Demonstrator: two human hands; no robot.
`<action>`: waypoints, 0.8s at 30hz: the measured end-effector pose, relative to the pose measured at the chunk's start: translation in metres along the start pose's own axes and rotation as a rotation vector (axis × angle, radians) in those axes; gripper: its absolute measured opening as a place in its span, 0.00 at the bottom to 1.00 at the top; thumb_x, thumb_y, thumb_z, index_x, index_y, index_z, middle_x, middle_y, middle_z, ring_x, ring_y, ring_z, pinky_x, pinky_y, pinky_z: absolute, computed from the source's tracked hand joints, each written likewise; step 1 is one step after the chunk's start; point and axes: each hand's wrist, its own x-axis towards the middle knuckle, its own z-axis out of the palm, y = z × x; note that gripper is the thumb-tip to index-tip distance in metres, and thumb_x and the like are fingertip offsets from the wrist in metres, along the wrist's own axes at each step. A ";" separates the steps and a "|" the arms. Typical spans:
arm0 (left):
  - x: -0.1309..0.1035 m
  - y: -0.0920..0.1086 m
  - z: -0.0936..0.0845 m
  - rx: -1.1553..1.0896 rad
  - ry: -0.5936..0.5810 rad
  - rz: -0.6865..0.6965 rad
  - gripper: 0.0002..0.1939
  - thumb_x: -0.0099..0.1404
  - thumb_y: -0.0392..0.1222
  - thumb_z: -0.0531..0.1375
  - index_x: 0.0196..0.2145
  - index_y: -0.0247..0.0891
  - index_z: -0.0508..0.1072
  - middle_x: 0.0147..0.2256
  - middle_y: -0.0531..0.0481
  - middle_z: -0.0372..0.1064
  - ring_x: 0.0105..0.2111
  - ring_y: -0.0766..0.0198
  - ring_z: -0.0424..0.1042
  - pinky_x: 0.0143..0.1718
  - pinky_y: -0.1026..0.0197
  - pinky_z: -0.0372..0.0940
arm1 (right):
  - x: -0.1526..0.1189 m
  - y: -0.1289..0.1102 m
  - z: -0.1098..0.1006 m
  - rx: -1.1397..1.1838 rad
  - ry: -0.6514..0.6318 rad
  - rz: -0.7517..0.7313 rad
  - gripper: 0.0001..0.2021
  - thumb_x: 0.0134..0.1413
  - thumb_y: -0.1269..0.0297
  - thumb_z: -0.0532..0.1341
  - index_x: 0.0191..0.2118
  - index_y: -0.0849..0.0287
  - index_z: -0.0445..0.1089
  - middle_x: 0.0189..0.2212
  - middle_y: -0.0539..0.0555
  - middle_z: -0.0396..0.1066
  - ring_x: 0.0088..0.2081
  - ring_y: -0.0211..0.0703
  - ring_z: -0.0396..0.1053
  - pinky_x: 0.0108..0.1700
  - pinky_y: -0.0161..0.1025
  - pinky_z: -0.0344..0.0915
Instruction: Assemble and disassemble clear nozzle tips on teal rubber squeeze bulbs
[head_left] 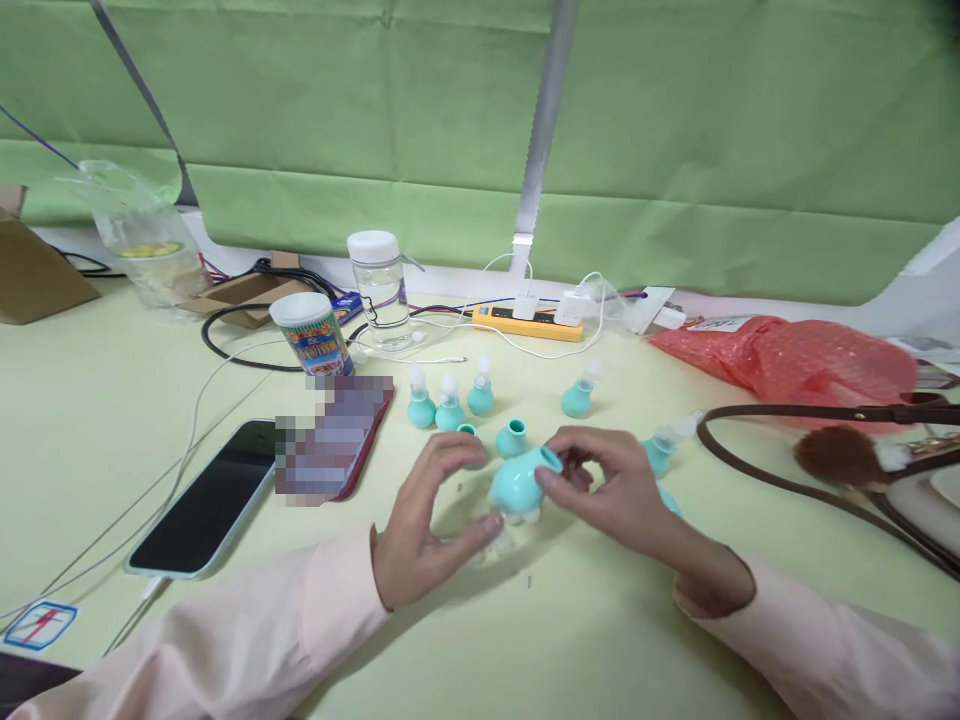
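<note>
A glossy teal bulb-shaped piece (517, 484) is tilted with its round opening toward the upper right. My right hand (611, 485) pinches it near the neck. My left hand (435, 520) is on its other side, thumb and fingers apart, holding nothing. Below the piece lie blurred whitish bits (495, 540) that I cannot make out. Just behind the hands stands an open teal bulb (513, 440), and another open neck (466, 431) shows by my left fingertips. Several teal bulbs with clear, white-tipped tops stand farther back, among them one (481, 392) in the middle and one (577, 397) to the right.
Two phones, one black-screened (210, 500) and one red-edged (367, 440), lie left. Behind them are a paper cup (313, 335), a clear bottle (381, 295) and a yellow power strip (517, 323) with cables. A red plastic bag (810, 365) and a brown strap (765, 409) are right.
</note>
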 end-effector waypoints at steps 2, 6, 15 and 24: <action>0.008 -0.002 -0.010 0.186 0.108 0.035 0.17 0.56 0.35 0.54 0.45 0.38 0.59 0.45 0.43 0.56 0.47 0.56 0.57 0.47 0.51 0.56 | 0.008 0.004 -0.013 -0.162 0.034 0.027 0.07 0.42 0.65 0.57 0.20 0.60 0.60 0.13 0.45 0.55 0.16 0.30 0.50 0.19 0.31 0.51; 0.027 -0.019 -0.030 0.623 0.274 0.045 0.22 0.57 0.35 0.54 0.50 0.38 0.55 0.49 0.41 0.54 0.50 0.55 0.53 0.50 0.50 0.51 | 0.021 0.018 -0.029 -0.607 -0.062 0.193 0.12 0.41 0.61 0.57 0.16 0.59 0.56 0.12 0.46 0.57 0.17 0.33 0.54 0.20 0.33 0.50; 0.039 -0.047 -0.045 0.894 0.069 -0.248 0.22 0.62 0.44 0.47 0.53 0.35 0.52 0.46 0.39 0.60 0.46 0.48 0.53 0.39 0.46 0.55 | 0.022 0.040 -0.031 -0.712 -0.399 0.285 0.12 0.47 0.58 0.53 0.24 0.59 0.66 0.19 0.52 0.69 0.26 0.44 0.67 0.25 0.35 0.55; 0.040 -0.039 -0.046 0.430 0.449 -0.039 0.09 0.59 0.40 0.53 0.39 0.38 0.59 0.37 0.47 0.63 0.36 0.61 0.64 0.37 0.57 0.61 | 0.014 0.021 -0.032 -0.743 -0.033 0.010 0.12 0.47 0.57 0.55 0.34 0.60 0.68 0.20 0.51 0.69 0.21 0.41 0.66 0.22 0.37 0.56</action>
